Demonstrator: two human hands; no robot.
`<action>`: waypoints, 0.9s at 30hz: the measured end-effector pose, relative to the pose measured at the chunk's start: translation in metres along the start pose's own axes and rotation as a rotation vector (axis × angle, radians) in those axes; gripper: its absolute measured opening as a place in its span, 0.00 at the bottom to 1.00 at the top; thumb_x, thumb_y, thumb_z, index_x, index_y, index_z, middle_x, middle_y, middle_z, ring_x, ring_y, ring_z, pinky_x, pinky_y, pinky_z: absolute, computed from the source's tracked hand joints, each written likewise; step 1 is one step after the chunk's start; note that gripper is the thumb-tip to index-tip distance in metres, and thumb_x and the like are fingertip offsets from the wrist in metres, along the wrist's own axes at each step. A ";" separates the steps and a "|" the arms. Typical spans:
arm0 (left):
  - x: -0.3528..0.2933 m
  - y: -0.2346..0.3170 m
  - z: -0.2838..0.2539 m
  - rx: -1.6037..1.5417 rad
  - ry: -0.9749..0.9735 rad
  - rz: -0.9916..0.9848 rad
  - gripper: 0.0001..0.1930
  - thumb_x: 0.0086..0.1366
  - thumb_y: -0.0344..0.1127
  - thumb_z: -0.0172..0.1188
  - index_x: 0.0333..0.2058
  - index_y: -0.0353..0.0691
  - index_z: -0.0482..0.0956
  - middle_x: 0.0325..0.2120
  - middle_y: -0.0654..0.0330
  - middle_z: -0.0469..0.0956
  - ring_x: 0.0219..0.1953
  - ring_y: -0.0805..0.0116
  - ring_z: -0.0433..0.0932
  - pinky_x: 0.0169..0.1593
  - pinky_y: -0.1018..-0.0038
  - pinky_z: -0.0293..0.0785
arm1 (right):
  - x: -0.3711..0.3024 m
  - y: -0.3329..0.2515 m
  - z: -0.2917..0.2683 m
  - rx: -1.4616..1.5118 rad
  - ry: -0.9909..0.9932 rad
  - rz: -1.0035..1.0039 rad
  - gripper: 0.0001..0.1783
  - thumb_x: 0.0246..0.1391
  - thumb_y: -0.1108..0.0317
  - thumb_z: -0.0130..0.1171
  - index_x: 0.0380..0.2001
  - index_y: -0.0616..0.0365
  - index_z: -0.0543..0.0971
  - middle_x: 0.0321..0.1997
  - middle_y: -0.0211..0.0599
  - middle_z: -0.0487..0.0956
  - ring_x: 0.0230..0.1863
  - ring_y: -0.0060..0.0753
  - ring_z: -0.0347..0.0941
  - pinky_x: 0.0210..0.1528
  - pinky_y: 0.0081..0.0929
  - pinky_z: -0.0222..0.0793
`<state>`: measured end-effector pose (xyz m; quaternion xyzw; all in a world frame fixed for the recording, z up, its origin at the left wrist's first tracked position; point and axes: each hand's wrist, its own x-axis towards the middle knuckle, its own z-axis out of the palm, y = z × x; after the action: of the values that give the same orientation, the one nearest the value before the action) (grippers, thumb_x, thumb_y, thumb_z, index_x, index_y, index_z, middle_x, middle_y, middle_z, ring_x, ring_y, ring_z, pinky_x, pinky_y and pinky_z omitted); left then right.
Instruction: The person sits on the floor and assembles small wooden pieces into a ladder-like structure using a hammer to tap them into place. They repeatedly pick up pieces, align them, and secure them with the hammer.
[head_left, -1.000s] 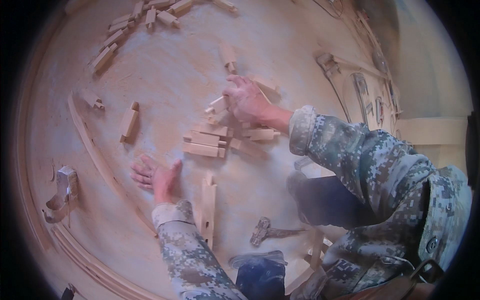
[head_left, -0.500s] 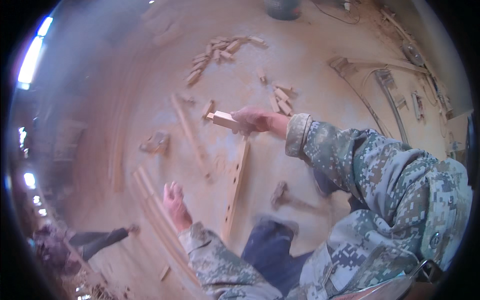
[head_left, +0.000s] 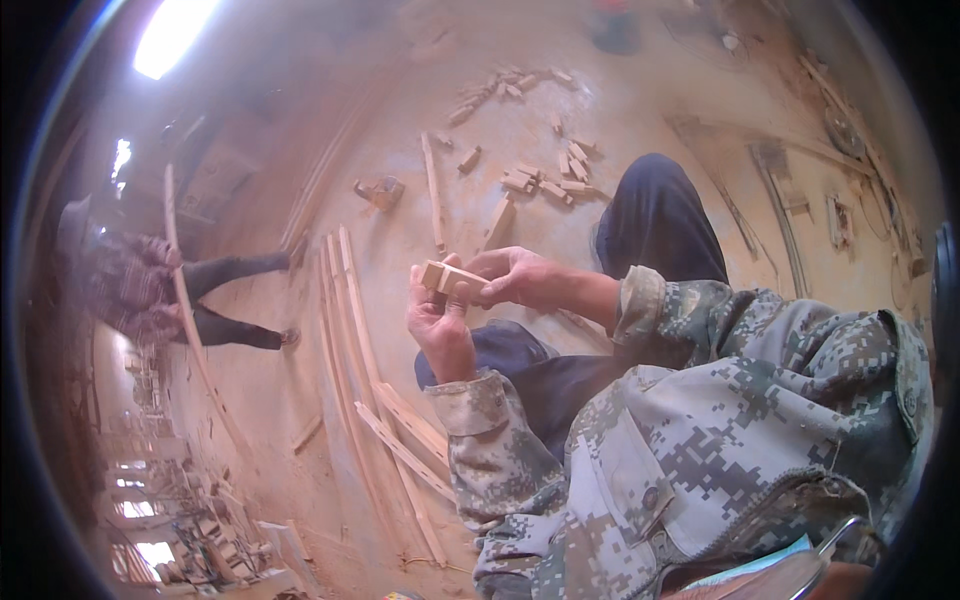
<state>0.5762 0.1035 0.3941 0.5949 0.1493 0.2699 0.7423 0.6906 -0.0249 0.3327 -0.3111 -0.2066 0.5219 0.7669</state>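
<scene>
Before me, both hands hold one short wooden block with a stepped, narrower end. My left hand grips it at its left end, fingers up. The fingers of my right hand close on its other end. Just beyond the hands, a wooden piece slants away, its near part hidden behind them. My bent knee in dark trousers rises to the right of it.
Several small wooden blocks lie scattered ahead on the dusty floor. Long wooden strips and two slotted lengths lie to my left. Farther left, another person stands with a long strip. A small brownish object lies ahead-left.
My right hand has brought the wooden block back toward me, and my left hand has come up and taken hold of it too. The view has shifted; the standing person shows more fully.
</scene>
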 end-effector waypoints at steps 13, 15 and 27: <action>-0.027 -0.024 -0.026 -0.270 -0.091 -0.181 0.23 0.69 0.23 0.67 0.61 0.26 0.74 0.51 0.50 0.84 0.49 0.63 0.84 0.53 0.69 0.82 | -0.016 0.056 -0.007 0.322 0.094 0.198 0.20 0.77 0.52 0.53 0.53 0.59 0.78 0.43 0.37 0.79 0.40 0.30 0.76 0.41 0.28 0.75; -0.015 -0.005 -0.052 -0.227 -0.127 -0.240 0.20 0.69 0.23 0.66 0.58 0.26 0.76 0.49 0.50 0.84 0.48 0.62 0.84 0.52 0.68 0.83 | 0.003 0.048 0.018 0.417 -0.004 0.224 0.20 0.77 0.51 0.52 0.52 0.59 0.78 0.41 0.37 0.78 0.39 0.29 0.76 0.40 0.28 0.74; -0.003 -0.043 -0.139 -0.086 0.218 -0.121 0.21 0.69 0.29 0.69 0.57 0.31 0.76 0.53 0.44 0.83 0.55 0.53 0.83 0.57 0.62 0.84 | -0.109 0.170 -0.197 -0.647 0.767 0.865 0.10 0.59 0.69 0.60 0.40 0.60 0.85 0.33 0.42 0.85 0.27 0.34 0.80 0.29 0.33 0.75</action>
<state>0.5085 0.2068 0.3180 0.5194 0.2531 0.2940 0.7614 0.6624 -0.1329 0.0738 -0.7446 0.0783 0.5464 0.3753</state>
